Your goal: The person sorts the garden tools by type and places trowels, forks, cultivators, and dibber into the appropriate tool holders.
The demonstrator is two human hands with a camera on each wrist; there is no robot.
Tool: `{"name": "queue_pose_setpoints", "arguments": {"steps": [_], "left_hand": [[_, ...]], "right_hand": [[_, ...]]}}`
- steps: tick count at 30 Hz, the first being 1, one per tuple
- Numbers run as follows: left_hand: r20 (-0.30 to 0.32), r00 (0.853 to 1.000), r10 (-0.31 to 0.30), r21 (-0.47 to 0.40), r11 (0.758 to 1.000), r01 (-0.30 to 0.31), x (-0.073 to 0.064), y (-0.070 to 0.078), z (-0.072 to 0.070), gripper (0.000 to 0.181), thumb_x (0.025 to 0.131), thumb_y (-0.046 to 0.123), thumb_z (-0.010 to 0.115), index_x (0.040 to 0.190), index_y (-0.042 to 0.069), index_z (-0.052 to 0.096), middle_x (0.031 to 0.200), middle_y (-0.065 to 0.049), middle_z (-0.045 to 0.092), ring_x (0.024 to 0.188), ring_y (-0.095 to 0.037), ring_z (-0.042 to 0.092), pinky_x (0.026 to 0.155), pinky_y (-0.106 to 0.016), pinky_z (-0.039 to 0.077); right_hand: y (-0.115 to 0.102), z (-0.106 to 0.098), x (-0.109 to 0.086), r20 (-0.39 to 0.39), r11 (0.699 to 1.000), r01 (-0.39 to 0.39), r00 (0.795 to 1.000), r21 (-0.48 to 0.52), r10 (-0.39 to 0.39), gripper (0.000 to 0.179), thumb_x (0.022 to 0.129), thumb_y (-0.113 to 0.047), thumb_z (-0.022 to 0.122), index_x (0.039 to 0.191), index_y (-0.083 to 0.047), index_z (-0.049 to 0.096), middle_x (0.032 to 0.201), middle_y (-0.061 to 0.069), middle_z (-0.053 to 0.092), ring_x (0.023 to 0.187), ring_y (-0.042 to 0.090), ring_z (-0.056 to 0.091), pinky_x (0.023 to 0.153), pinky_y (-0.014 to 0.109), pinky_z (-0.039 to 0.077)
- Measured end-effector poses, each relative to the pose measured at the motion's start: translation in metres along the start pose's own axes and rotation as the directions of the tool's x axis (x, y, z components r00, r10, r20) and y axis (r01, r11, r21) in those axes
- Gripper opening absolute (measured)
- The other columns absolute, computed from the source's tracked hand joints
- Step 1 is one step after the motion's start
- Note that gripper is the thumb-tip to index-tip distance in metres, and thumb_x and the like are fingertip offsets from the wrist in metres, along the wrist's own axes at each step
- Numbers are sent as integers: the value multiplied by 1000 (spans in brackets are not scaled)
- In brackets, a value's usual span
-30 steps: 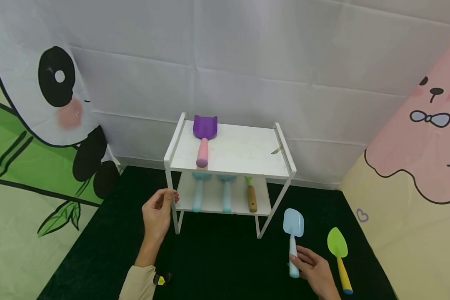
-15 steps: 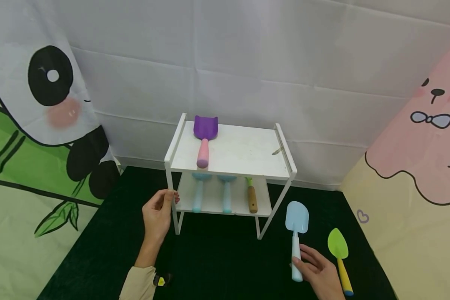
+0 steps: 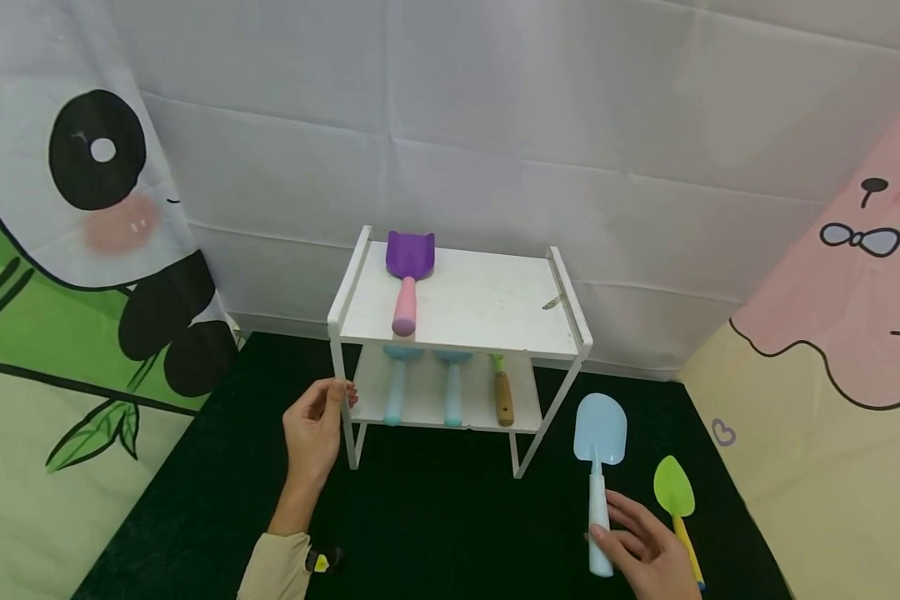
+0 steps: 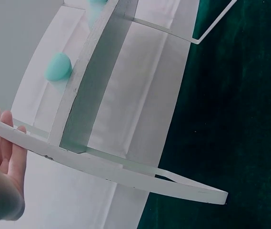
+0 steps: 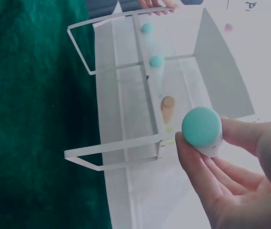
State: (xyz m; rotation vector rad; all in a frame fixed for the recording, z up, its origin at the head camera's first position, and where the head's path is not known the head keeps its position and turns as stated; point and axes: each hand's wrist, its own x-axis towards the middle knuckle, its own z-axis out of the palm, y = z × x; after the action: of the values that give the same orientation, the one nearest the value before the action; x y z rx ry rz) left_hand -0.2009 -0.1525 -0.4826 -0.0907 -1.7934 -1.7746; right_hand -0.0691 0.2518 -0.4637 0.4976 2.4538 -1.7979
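Presently, we count one purple scoop (image 3: 410, 255) and three tools (image 3: 453, 396) on the rack (image 3: 495, 304), plus one green trowel (image 3: 674, 486). Our right grip (image 3: 648, 546) clamps one blue shovel (image 3: 600, 429), farther right than earlier; our left grip (image 3: 312, 429) pinches the rack.

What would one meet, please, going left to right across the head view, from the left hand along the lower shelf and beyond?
Left hand, first light-blue handle, second light-blue handle, brown handle with a green neck, light-blue rounded shovel, green leaf-shaped trowel with a yellow handle.
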Motion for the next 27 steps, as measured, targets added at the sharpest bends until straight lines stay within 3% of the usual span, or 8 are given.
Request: {"name": "queue_pose_setpoints", "arguments": {"steps": [12,27], "left_hand": [[3,1000,6,8,1000,-6,-1,-1,0,22,107,10,56,101,-5,71,95,-14,73,83,-9,70,82,-19,56],[5,1000,-5,18,1000,5,-1,-1,0,22,107,11,57,102,-5,71,95,-14,72,84,-8,70,83,-18,56]], "right_hand": [[-21,2,-19,-30,995,102,994,-18,-102,54,92,-8,77,141,-4,55,132,19,66,97,21,75,82,25,59],[-47,11,-30,-5,969,247,969,-20,-248,49,89,-9,80,135,-8,61,128,15,67,93,18,74,78,29,61]]}}
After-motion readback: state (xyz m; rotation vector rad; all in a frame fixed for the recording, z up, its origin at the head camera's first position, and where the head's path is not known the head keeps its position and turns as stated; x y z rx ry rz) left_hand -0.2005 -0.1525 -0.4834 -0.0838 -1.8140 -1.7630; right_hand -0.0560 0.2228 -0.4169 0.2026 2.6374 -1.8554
